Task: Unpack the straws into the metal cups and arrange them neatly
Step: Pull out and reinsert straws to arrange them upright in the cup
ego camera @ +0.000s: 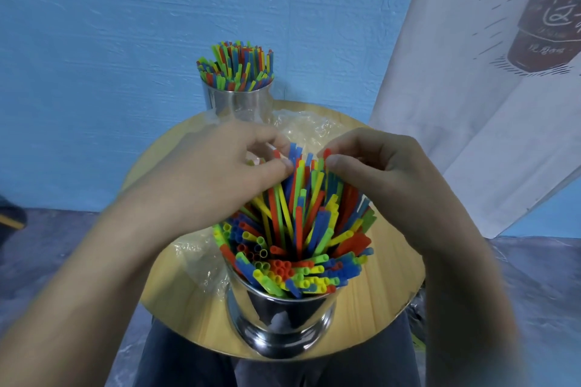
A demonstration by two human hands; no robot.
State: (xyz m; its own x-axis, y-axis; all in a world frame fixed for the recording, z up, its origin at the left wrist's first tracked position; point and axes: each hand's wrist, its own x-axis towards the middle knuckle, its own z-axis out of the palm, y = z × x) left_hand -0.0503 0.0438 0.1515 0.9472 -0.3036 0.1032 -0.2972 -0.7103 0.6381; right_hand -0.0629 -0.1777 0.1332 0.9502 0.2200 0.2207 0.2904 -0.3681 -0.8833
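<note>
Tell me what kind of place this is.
Likely a makeshift indoor work corner: a small round wooden table before a rough blue-painted wall, with a printed white banner hanging at the right.

One view only: head cam, wide-angle, edges bent. Looks fwd and steeply down from the person's seat onto the round desk (393,280). Near cup (283,314) sits close under the lens, far cup (239,104) at the desk's back edge, blue wall (125,25) behind. Forearms enter from both bottom corners; lap shows below.
</note>
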